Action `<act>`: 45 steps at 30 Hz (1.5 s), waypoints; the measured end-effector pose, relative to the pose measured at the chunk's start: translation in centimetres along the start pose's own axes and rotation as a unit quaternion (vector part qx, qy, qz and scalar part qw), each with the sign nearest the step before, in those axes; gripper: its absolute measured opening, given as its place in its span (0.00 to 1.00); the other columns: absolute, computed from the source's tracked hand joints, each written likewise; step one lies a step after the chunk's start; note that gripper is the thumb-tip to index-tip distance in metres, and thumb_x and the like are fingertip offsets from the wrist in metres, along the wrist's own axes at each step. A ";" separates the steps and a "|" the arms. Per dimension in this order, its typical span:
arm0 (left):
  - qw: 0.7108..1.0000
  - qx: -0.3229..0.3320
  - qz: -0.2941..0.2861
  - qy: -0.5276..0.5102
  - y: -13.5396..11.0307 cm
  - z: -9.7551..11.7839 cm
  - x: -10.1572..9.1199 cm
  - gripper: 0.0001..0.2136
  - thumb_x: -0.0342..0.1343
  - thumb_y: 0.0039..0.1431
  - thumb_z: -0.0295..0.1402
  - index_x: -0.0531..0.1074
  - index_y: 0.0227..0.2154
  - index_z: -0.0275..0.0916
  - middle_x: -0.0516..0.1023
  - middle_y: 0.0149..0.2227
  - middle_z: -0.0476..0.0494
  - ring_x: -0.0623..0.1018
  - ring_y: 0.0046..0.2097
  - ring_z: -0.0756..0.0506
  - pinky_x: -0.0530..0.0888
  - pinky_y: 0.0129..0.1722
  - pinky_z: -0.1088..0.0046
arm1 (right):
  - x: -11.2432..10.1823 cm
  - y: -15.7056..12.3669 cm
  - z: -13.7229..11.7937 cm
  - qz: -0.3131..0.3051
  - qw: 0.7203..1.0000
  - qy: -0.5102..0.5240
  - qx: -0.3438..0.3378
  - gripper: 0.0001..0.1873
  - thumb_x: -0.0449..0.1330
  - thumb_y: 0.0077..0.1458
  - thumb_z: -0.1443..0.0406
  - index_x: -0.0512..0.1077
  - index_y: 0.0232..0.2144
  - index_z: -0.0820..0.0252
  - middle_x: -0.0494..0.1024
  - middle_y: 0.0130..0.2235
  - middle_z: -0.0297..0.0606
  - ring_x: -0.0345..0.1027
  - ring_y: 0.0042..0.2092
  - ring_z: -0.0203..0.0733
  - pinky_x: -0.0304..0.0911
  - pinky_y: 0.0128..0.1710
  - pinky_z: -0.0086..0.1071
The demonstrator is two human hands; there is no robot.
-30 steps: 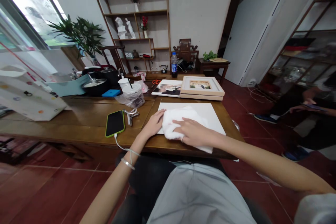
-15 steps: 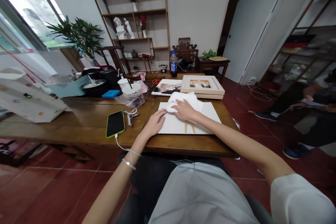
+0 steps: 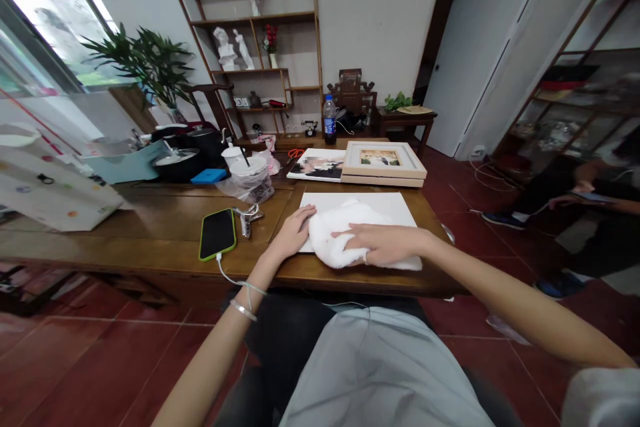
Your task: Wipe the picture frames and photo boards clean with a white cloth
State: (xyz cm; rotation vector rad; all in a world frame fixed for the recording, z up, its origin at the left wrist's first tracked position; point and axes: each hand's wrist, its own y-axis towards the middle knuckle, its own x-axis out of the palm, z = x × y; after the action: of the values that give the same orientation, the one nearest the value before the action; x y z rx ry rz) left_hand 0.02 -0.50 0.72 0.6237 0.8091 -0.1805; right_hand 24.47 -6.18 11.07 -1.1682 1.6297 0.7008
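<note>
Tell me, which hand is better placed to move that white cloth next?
Probably the right hand: it lies on top of the white cloth, fingers spread. The left hand is off to the side, at the left edge of the white board.

Fluffy matt cloth, smooth board, glossy wooden table

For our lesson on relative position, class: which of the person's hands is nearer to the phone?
Left. The left hand is at the white panel's left edge, right of the phone; the right hand is farther right, on the white cloth.
</note>
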 end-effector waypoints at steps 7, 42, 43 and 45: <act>1.000 -0.010 0.007 0.008 0.0 -0.1 0.1 0.18 0.44 0.59 0.33 0.69 0.49 0.32 0.68 0.55 0.34 0.66 0.58 0.41 0.60 0.60 0.58 | -1.0 3.1 6.5 0.090 0.994 0.024 0.061 0.13 0.51 0.57 0.65 0.73 0.41 0.60 0.76 0.47 0.39 0.67 0.50 0.47 0.52 0.57 0.41; 0.992 -0.023 0.119 0.024 -0.2 -1.3 0.5 0.28 0.42 0.46 0.15 0.62 0.53 0.34 0.70 0.50 0.36 0.70 0.53 0.43 0.65 0.56 0.59 | 0.3 7.8 7.5 0.156 0.962 -0.100 0.203 0.20 0.49 0.50 0.70 0.70 0.46 0.64 0.73 0.51 0.49 0.62 0.54 0.56 0.54 0.52 0.47; 0.992 -0.028 0.125 0.017 -0.2 -1.3 0.5 0.28 0.42 0.47 0.16 0.62 0.53 0.34 0.69 0.50 0.36 0.70 0.52 0.43 0.65 0.56 0.59 | 0.5 8.5 7.4 0.152 0.960 -0.110 0.207 0.21 0.49 0.50 0.70 0.69 0.48 0.65 0.70 0.53 0.51 0.58 0.58 0.57 0.50 0.54 0.50; 0.989 -0.041 0.143 0.003 -0.3 -1.4 0.5 0.27 0.43 0.48 0.17 0.61 0.54 0.35 0.69 0.50 0.36 0.70 0.52 0.43 0.65 0.55 0.59 | 1.2 9.7 6.7 0.148 0.963 -0.127 0.187 0.23 0.49 0.50 0.71 0.67 0.50 0.65 0.67 0.56 0.54 0.51 0.62 0.56 0.44 0.57 0.55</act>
State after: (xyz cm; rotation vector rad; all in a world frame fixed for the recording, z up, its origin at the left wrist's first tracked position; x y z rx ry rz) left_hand -0.60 0.08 -0.49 0.6551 0.7213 0.1157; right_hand 17.93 2.75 6.75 -0.5460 1.6406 0.6622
